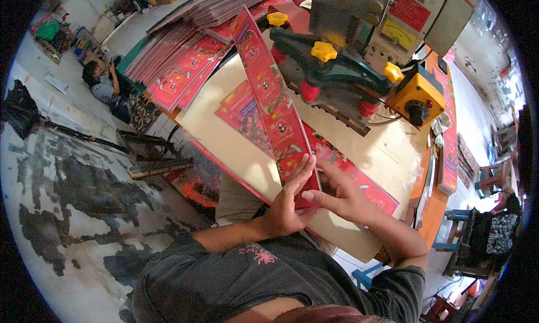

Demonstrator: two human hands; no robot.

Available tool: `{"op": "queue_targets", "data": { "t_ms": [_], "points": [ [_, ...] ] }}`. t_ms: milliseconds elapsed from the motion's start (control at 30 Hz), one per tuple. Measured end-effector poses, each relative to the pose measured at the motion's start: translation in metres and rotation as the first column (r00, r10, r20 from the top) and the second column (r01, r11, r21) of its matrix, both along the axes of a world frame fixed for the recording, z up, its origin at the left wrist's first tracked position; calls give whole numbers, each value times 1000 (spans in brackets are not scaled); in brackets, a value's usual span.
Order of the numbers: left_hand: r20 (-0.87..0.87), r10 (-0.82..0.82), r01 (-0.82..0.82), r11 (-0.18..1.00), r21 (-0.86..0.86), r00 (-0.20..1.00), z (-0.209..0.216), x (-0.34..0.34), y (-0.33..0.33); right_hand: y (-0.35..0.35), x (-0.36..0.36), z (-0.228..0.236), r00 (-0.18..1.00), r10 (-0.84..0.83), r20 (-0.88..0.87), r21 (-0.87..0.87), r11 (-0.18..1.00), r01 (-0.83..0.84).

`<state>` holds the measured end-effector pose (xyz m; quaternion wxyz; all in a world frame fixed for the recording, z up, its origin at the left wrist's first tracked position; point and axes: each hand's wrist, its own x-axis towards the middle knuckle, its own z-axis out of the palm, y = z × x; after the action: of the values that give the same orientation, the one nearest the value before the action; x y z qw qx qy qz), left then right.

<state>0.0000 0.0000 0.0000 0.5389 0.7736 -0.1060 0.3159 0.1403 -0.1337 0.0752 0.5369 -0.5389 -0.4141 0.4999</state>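
A long red printed strip [273, 104] with small repeated pictures slants from the far left toward me. Around its near end are both of my hands. My left hand [291, 204] presses flat against its left side, with fingers straight and together. From the right, my right hand [343, 195] meets it with curved fingers and the thumb pointing across to the strip. Whether this is one strip or a thin stack, I cannot tell. Beneath it lie more red printed sheets [238, 118] on a cream-coloured work surface [205, 107]. Another red sheet [368, 182] passes under my right hand.
Just beyond stands a machine with a dark green bracket [337, 62], yellow knobs [324, 51] and a yellow control box [416, 95]. Stacked red printed sheets [179, 70] fan out at the far left. A person [106, 87] sits on the left; a blue stool [368, 277] is at lower right.
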Motion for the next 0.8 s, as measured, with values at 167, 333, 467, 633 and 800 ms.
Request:
{"op": "queue_targets", "data": {
  "t_ms": [167, 333, 467, 633, 800],
  "points": [
    [-101, -97, 102, 994, 40, 990, 29, 7, 8, -6, 8, -36, 960, -251, 122, 117, 964, 238],
    [-24, 303, -303, 953, -9, 953, 16, -4, 65, 7, 7, 9, 949, -172, -263, -51, 985, 164],
    [126, 644, -562, 733, -384, 754, 36, 0, 122, 6, 4, 16, 919, -119, -376, -64, 993, 103],
    [16, 215, -74, 405, -911, 976, 46, -15, 177, 5, 3, 12, 947, -14, -322, -51, 999, -2],
    [-112, 262, -218, 423, -879, 959, 50, -18, 187, 1, -2, 6, 992, 113, -64, -28, 993, -115]
  ]
}}
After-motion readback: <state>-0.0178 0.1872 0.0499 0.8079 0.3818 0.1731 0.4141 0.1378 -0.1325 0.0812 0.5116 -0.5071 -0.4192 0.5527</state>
